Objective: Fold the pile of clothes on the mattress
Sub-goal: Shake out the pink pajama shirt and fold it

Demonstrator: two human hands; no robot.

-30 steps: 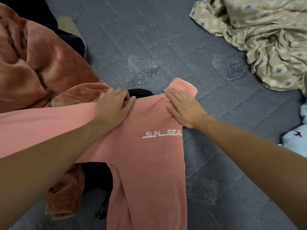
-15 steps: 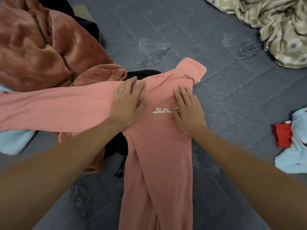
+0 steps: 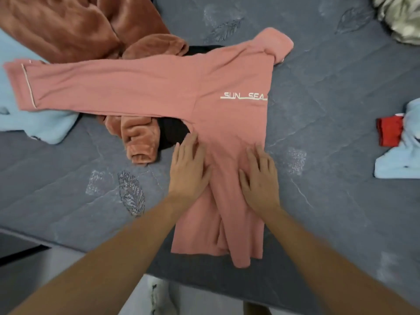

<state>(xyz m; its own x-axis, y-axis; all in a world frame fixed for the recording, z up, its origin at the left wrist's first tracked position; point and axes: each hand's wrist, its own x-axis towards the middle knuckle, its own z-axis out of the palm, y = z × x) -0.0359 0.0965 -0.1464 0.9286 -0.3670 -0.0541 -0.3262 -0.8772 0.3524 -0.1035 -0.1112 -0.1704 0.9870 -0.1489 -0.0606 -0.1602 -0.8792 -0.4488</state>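
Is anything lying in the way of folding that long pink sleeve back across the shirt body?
Nothing lies on top of the outstretched sleeve or the pink shirt body except the left hand and right hand, pressed flat on its lower part. The fleece and black garment lie underneath.

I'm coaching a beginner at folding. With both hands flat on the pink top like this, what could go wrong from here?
The pink top has a ridge of bunched cloth between the left hand and right hand; folding now may lock that crease in. Its long sleeve lies over the brown fleece, so folding it inward could drag that along.
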